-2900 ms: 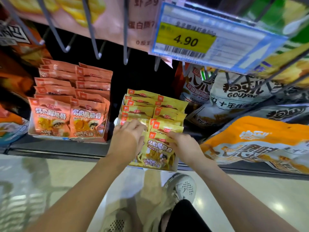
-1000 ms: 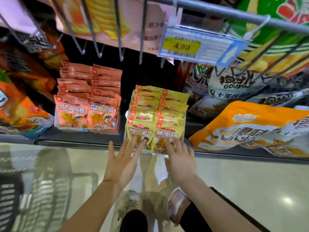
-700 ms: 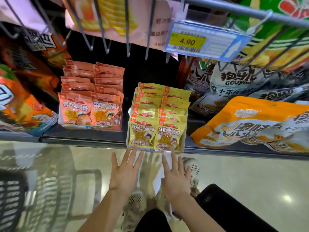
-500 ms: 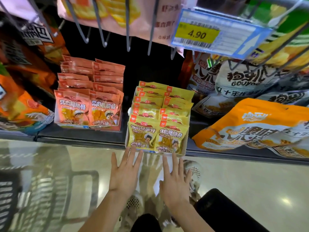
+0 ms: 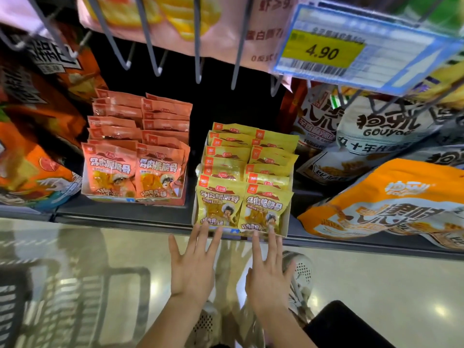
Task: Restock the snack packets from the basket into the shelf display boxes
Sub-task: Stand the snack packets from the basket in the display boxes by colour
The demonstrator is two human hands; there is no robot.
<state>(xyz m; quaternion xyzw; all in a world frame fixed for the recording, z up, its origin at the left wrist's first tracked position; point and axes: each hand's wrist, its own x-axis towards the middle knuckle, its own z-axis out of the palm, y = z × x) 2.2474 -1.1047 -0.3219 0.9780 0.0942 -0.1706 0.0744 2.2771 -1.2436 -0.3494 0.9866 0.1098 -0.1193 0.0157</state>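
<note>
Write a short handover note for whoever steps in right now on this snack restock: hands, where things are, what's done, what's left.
Left hand: open, fingertips at the front of the yellow packet box.
Right hand: open, same front edge, holding nothing.
Yellow packets fill their box in two rows; orange packet box beside it is also full.
Basket on the floor, lower left; contents blurred.
Left: check the basket for remaining packets.
</note>
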